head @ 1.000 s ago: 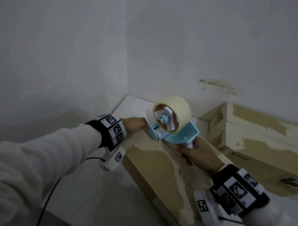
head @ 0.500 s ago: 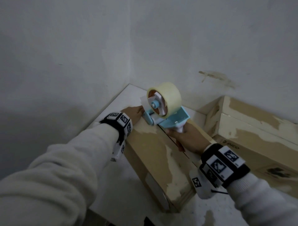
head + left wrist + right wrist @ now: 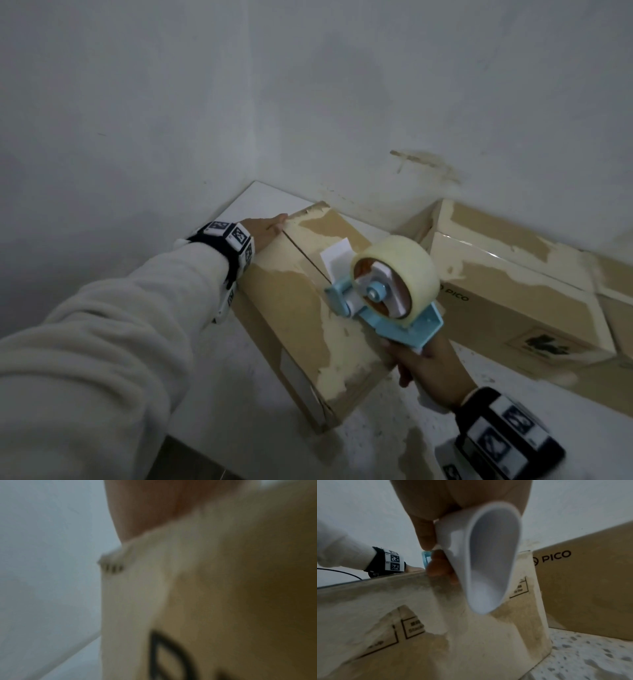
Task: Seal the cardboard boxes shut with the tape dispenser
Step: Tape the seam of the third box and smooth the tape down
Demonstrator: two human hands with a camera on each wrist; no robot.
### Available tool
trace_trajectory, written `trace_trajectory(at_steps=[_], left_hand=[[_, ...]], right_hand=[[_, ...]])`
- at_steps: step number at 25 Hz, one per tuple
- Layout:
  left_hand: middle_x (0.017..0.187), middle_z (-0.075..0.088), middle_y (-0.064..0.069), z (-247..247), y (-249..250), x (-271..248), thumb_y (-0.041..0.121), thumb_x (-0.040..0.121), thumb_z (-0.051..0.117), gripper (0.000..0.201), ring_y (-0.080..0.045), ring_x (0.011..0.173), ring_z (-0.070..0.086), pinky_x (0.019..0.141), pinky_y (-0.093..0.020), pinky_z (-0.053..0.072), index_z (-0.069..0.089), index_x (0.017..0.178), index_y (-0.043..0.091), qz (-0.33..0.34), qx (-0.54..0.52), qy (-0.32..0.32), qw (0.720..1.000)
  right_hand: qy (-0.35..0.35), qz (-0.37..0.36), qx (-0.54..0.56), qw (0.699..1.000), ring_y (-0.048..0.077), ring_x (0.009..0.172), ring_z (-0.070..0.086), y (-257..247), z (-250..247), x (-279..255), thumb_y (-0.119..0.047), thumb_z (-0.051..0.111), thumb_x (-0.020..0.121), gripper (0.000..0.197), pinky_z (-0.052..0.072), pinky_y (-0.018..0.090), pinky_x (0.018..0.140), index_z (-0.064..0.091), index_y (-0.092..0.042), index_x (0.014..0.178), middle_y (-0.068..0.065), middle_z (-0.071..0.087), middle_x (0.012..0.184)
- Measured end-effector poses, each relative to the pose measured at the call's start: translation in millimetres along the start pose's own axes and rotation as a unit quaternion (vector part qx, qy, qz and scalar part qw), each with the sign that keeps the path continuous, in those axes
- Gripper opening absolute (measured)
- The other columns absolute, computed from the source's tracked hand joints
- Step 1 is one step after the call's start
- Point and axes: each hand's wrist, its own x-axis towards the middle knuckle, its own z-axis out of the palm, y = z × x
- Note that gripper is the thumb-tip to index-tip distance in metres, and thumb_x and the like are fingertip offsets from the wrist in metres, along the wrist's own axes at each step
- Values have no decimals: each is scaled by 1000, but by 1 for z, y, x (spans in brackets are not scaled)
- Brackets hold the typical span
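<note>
Mid-run on the near cardboard box [image 3: 291,308]: right hand [image 3: 431,373] wraps the handle of the tape dispenser [image 3: 383,294], whose front end sits on the centre seam [image 3: 305,255] about halfway along. Left hand [image 3: 267,229] lies flat on the far corner, steadying. Next, I'd say: draw it to the near edge, then tear.

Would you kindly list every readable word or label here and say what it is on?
"PICO": side of the right box, also legible in the head view.
Framed handling labels on the near box: too blurred to read.
Wristband markers: coded squares, no words.
</note>
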Motion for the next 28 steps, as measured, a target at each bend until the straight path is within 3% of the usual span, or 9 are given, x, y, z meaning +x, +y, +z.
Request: trace_trajectory(at_steps=[3, 6, 9, 11, 13, 15, 18, 23, 28], left_hand=[[158, 16, -10, -6, 9, -5, 40, 99, 33, 65, -25, 144, 23, 116, -35, 21, 0, 151, 19, -5, 32, 17, 999], [157, 20, -8, -11, 22, -22, 48, 92, 46, 73, -25, 143, 24, 116, -40, 23, 15, 150, 16, 4, 17, 58, 998], [148, 35, -8, 7, 39, -53, 68, 69, 59, 96, -27, 133, 36, 110, -40, 32, 30, 144, 16, 35, 25, 82, 996], [150, 27, -8, 39, 51, -72, 73, 58, 66, 115, -27, 137, 27, 113, -42, 23, 21, 147, 15, 23, 73, 93, 993], [159, 1, -10, 69, 61, -82, 81, 54, 61, 135, -28, 146, 3, 117, -48, 6, -3, 150, 11, -29, 112, 83, 990], [159, -9, -11, 82, 61, -77, 81, 59, 55, 133, -28, 147, -7, 119, -49, 0, -11, 149, 8, -61, 124, 97, 986], [159, -7, -10, 87, 60, -73, 79, 63, 54, 127, -26, 147, -5, 118, -49, 1, -9, 150, 9, -65, 124, 119, 983], [159, -6, -11, 88, 59, -72, 80, 62, 52, 128, -28, 147, -6, 119, -50, 1, -4, 150, 7, -62, 126, 121, 983], [158, -15, -11, 82, 67, -78, 71, 70, 54, 116, -34, 145, -13, 117, -52, 2, -8, 150, 13, -32, 176, 126, 976]], right_hand=[[21, -14, 11, 1000, 17, 45, 52, 5, 9, 17, -14, 61, 89, 6, 50, 39, 48, 64, -15, 94, 4, 62, 64], [31, -24, -10, 999, 18, 45, 54, 0, 24, 46, -20, 62, 88, 12, 51, 41, 51, 64, -10, 94, 3, 62, 64], [24, -36, -44, 998, 18, 41, 58, -22, 39, 82, -28, 61, 88, 16, 52, 32, 50, 63, -13, 95, -1, 63, 64], [22, -34, -46, 998, 17, 39, 57, -34, 47, 100, -29, 60, 87, 16, 50, 26, 45, 63, -15, 95, 1, 64, 66], [20, -30, -51, 998, 16, 38, 57, -39, 51, 106, -29, 60, 87, 15, 47, 24, 43, 62, -16, 95, 5, 64, 69], [19, -27, -60, 998, 6, 36, 52, -40, 51, 107, -27, 60, 87, 12, 42, 19, 38, 60, -17, 93, 2, 60, 65], [17, -22, -60, 998, 4, 34, 49, -41, 43, 98, -26, 62, 87, 9, 39, 17, 34, 58, -18, 87, 0, 54, 58], [18, -21, -54, 998, 7, 34, 46, -23, 17, 51, -22, 62, 87, 24, 43, 21, 41, 54, -21, 65, 2, 51, 48], [28, -25, 23, 999, 18, 40, 48, 4, 5, 19, -13, 64, 85, 7, 47, 37, 46, 59, -11, 90, 9, 54, 52]])
